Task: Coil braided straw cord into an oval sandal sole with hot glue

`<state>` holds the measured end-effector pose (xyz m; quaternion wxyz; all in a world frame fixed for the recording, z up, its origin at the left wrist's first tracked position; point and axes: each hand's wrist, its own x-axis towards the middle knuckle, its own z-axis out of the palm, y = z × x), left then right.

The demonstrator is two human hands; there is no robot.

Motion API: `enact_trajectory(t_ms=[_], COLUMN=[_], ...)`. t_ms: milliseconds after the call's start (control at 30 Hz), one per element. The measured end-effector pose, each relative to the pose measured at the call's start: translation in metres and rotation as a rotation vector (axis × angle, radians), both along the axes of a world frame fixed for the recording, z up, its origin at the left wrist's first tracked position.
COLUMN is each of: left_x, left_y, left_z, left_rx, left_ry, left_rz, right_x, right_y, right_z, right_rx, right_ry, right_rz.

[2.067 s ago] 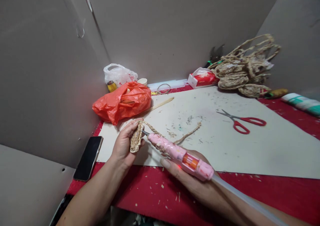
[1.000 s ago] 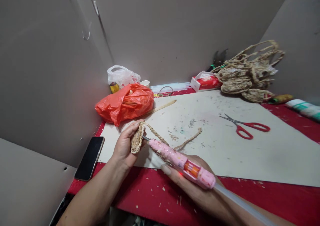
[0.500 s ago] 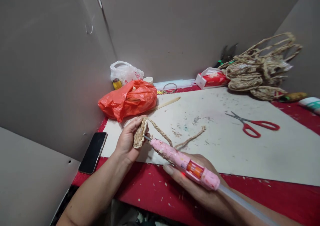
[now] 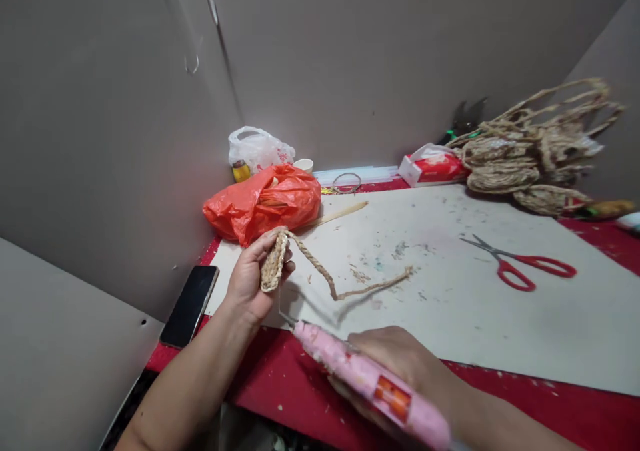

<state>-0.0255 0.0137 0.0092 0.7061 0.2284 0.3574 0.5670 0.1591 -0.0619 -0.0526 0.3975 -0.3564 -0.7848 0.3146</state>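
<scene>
My left hand (image 4: 253, 274) is closed around a small flat piece of coiled straw rope (image 4: 273, 264), its face turned toward me. From the top of that piece a loose rope tail (image 4: 320, 271) runs down to the right and lies over the white board. In my right hand (image 4: 395, 354) is a pink hot glue gun (image 4: 350, 368), with an orange window in its body. Its metal nozzle points up and left, below the woven piece and apart from it. A thin thread of glue hangs between the two.
Red-handled scissors (image 4: 525, 268) lie on the white board (image 4: 450, 304). Left of it is a phone (image 4: 190, 304). Behind stand an orange plastic bag (image 4: 265, 201), a white bag (image 4: 260, 150), a tissue pack (image 4: 435, 166) and bundles of straw rope (image 4: 530, 154).
The glue gun has moved down and away from the woven piece, its nozzle no longer at the edge. A glue thread now stretches between them. The view has shifted slightly.
</scene>
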Motion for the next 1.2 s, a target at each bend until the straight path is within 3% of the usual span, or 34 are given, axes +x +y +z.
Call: enact_trajectory(t_ms=[100,167,300,433,600,667,800,867,933,1200], left_x=[-0.005,-0.007,-0.005,-0.001,0.002,0.002,0.003,0.004,0.006,0.009], left_y=[-0.001,-0.002,-0.007,-0.011,-0.011,-0.011,-0.016,-0.019,-0.023,-0.027], left_z=[0.005,0.008,0.012,0.011,0.007,0.006,0.007,0.008,0.008,0.002], left_rx=[0.078,0.129,0.175,0.185,0.256,0.294,0.356,0.386,0.408,0.454], left_ry=[0.049,0.098,0.168,0.228,0.255,0.262,0.284,0.307,0.338,0.405], left_rz=[0.046,0.089,0.109,0.069,0.060,0.056,0.054,0.061,0.077,0.103], right_x=[0.001,0.001,-0.002,-0.002,0.012,0.017,0.011,-0.001,-0.014,-0.036], right_y=[0.002,0.005,0.011,0.012,0.004,0.002,0.004,0.008,0.014,0.020], right_z=[0.010,0.014,0.012,0.009,0.031,0.043,0.055,0.055,0.053,0.040], right_rx=[0.002,-0.006,0.005,0.019,0.019,0.009,0.146,0.190,0.179,0.031], right_ry=[-0.404,-0.599,-0.759,-0.769,-0.675,-0.538,-0.063,0.054,0.125,0.361], right_rz=[0.109,0.056,-0.056,-0.096,-0.002,-0.003,-0.236,-0.281,-0.241,-0.211])
